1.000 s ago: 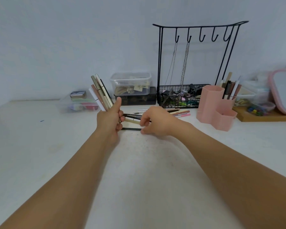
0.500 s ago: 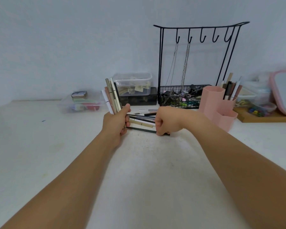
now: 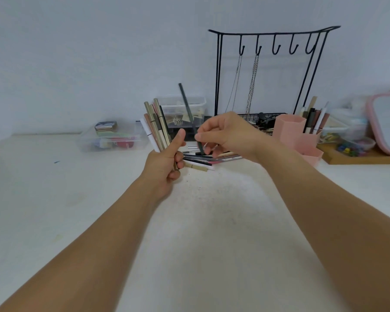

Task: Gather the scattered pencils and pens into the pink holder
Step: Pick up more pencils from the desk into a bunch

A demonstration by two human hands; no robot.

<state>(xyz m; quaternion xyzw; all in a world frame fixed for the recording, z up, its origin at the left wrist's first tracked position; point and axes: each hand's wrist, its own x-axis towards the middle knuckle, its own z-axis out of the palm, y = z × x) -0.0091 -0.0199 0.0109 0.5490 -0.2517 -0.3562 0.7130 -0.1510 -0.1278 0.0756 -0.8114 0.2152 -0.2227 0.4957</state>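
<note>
My left hand (image 3: pixel 166 164) grips a fanned bundle of pens and pencils (image 3: pixel 155 124) that point up and to the left. My right hand (image 3: pixel 225 134) pinches one dark pencil (image 3: pixel 187 109), held nearly upright just right of the bundle. Under both hands, several more pens and pencils (image 3: pixel 208 159) lie in a loose pile on the white table. The pink holder (image 3: pixel 298 137) stands to the right, with a few pens standing in its back compartment.
A black wire jewellery stand (image 3: pixel 268 70) with hanging chains and a basket rises behind the pile. Clear plastic boxes (image 3: pixel 110 138) sit at the left and behind. A wooden tray (image 3: pixel 358 157) and a pink-rimmed mirror (image 3: pixel 387 122) lie at the far right.
My right hand has lifted the dark pencil off the table and swung it upright toward the bundle. My left hand has shifted slightly with its bundle.
</note>
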